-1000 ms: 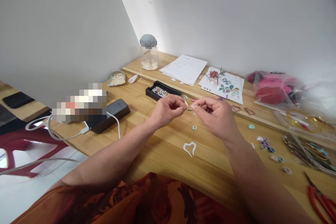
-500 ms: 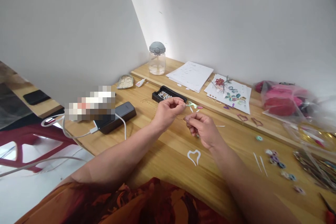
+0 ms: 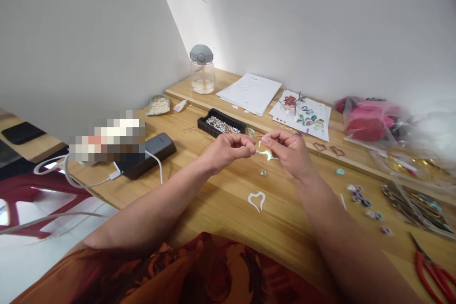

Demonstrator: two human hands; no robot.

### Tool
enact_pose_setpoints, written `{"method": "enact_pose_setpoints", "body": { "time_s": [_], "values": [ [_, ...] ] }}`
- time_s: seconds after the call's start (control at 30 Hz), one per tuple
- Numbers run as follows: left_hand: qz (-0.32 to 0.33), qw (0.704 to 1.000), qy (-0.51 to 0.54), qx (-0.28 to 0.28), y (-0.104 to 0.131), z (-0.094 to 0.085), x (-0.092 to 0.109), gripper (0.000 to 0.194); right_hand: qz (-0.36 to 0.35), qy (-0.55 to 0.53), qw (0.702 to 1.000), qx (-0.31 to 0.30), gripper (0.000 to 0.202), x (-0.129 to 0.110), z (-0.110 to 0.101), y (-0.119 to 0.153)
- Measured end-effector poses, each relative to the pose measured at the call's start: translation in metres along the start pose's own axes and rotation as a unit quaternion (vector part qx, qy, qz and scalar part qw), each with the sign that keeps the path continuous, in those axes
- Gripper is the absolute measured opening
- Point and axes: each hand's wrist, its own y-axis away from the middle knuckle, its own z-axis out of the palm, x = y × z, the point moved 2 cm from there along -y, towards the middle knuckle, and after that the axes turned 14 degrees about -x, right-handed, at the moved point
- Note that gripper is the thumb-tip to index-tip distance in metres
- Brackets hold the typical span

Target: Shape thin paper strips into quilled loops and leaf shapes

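My left hand is closed in a pinch on the left end of a small pale green and white curved piece. From the right, my right hand comes close to it, thumb and fingertips pressed together beside the piece's upper edge. Whatever those right fingertips hold is too small to make out. Below the hands, a small round greenish roll lies on the wooden table. Nearer to me rests a white heart-shaped outline.
Behind my hands stands a black tray of beads. A raised ledge carries a jar, paper sheets and a decorated sheet. Small coloured rolls and red-handled pliers lie right; a black power bank lies left.
My right hand has moved up beside the pale green piece and turned, uncovering the small roll on the table. The left hand keeps its pinch. The view has shifted slightly to the right.
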Motion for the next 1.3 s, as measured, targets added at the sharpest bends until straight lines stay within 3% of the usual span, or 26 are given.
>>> {"method": "enact_pose_setpoints", "body": {
  "time_s": [0.13, 0.23, 0.33, 0.4, 0.53, 0.63, 0.77, 0.9, 1.0, 1.1, 1.2, 1.3],
  "values": [
    [0.025, 0.998, 0.035, 0.035, -0.002, -0.004, -0.002, 0.018, 0.092, -0.110, 0.989, -0.025, 0.029, 0.019, 0.017, -0.003],
    [0.055, 0.992, 0.038, 0.105, -0.003, -0.009, 0.000, 0.018, 0.132, -0.146, 0.979, -0.046, 0.029, 0.022, 0.037, 0.000],
    [0.078, 0.981, 0.008, 0.175, -0.003, -0.013, 0.001, 0.018, 0.140, -0.126, 0.981, -0.045, 0.024, 0.016, 0.052, 0.008],
    [0.090, 0.976, -0.035, 0.193, -0.003, -0.014, 0.002, 0.019, 0.118, -0.071, 0.989, -0.049, 0.023, 0.006, 0.055, 0.013],
    [0.070, 0.979, -0.124, 0.148, -0.003, -0.013, 0.004, 0.017, -0.014, 0.080, 0.997, 0.000, 0.019, -0.022, 0.042, 0.020],
    [0.051, 0.989, -0.115, 0.076, -0.002, -0.008, 0.005, 0.019, -0.052, 0.128, 0.990, 0.037, 0.017, -0.032, 0.022, 0.019],
    [0.007, 0.998, -0.057, 0.006, -0.001, -0.002, 0.004, 0.020, -0.026, 0.080, 0.996, 0.008, 0.021, -0.021, 0.003, 0.008],
    [-0.009, 1.000, 0.012, -0.002, -0.001, -0.002, 0.000, 0.020, 0.066, -0.062, 0.996, -0.021, 0.027, 0.006, 0.005, -0.002],
    [0.007, 0.998, 0.042, 0.037, -0.002, -0.007, -0.002, 0.018, 0.114, -0.156, 0.981, -0.023, 0.031, 0.022, 0.019, -0.005],
    [0.044, 0.993, 0.038, 0.102, -0.004, -0.012, -0.002, 0.018, 0.143, -0.168, 0.974, -0.043, 0.029, 0.026, 0.038, -0.001],
    [0.064, 0.983, -0.004, 0.171, -0.004, -0.017, -0.001, 0.019, 0.141, -0.125, 0.982, -0.035, 0.025, 0.020, 0.051, 0.006],
    [0.068, 0.975, -0.085, 0.193, -0.003, -0.018, 0.002, 0.017, 0.100, -0.039, 0.993, -0.039, 0.023, 0.006, 0.053, 0.013]
  ]
}}
